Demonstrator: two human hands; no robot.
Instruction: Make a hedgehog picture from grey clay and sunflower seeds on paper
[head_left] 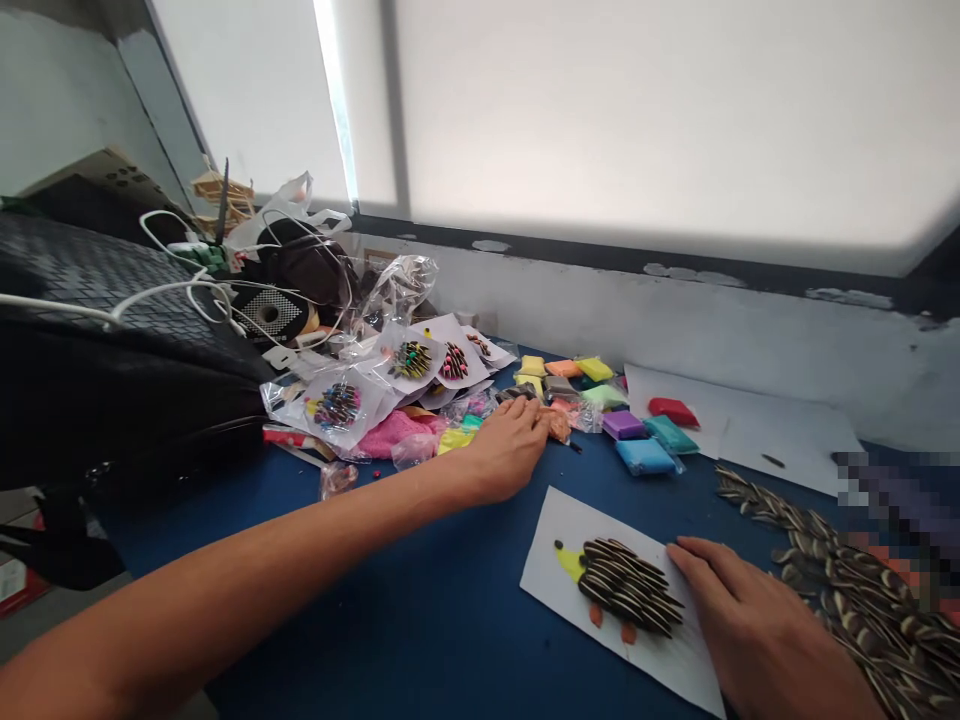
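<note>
My left hand (514,445) reaches forward among small bagged pieces of modelling clay, its fingers curled down beside an orange-brown clay packet (558,425). The fingertips are hidden, so I cannot make out what they grip. A dark packet (517,393) lies just beyond them. My right hand (750,615) holds the right edge of a white card (551,535) flat on the blue table. On the card is a hedgehog (630,585) with sunflower-seed spines, a yellow clay face, a black nose and brown feet.
Sunflower seeds (840,575) spread at the right. Blue (646,456), purple (623,425) and red (673,411) clay packets lie beyond the card. Bagged hedgehog cards (337,405) pile up at left, near a black bag (127,380) and white cables (161,285). White sheets (787,435) lie along the wall.
</note>
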